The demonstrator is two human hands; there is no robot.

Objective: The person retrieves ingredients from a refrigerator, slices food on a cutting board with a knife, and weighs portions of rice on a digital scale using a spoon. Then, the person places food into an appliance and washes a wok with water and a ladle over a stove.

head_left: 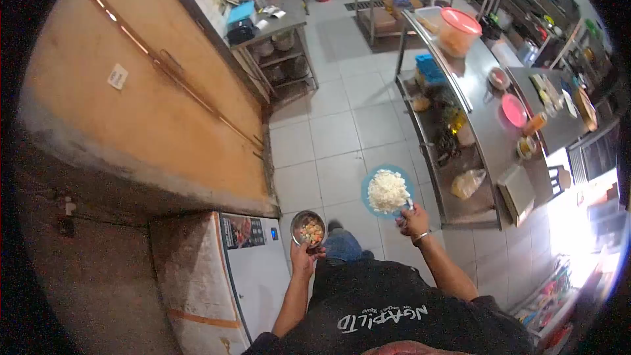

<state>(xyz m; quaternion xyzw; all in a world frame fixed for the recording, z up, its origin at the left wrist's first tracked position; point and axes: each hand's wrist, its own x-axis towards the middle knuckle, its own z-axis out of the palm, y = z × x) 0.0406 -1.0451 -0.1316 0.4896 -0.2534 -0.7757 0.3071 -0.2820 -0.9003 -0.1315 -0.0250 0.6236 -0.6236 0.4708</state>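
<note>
My left hand (304, 258) is closed on the near rim of a round metal bowl (309, 229), which holds small orange and pale diced pieces. In my right hand (414, 221) is the near edge of a round blue plate (371, 208) heaped with white food (388, 191) that looks like rice. Something small and whitish shows beside the right fingers at the plate's edge. Bowl and plate are apart, both held over the tiled floor in front of my body.
A white freezer (266, 283) stands at the left, below an orange-brown wall (177, 112). On the right, a steel table (483, 118) carries a pink-lidded tub (458, 31) and a pink plate (514, 110). Further steel tables (289, 16) with items stand at the back.
</note>
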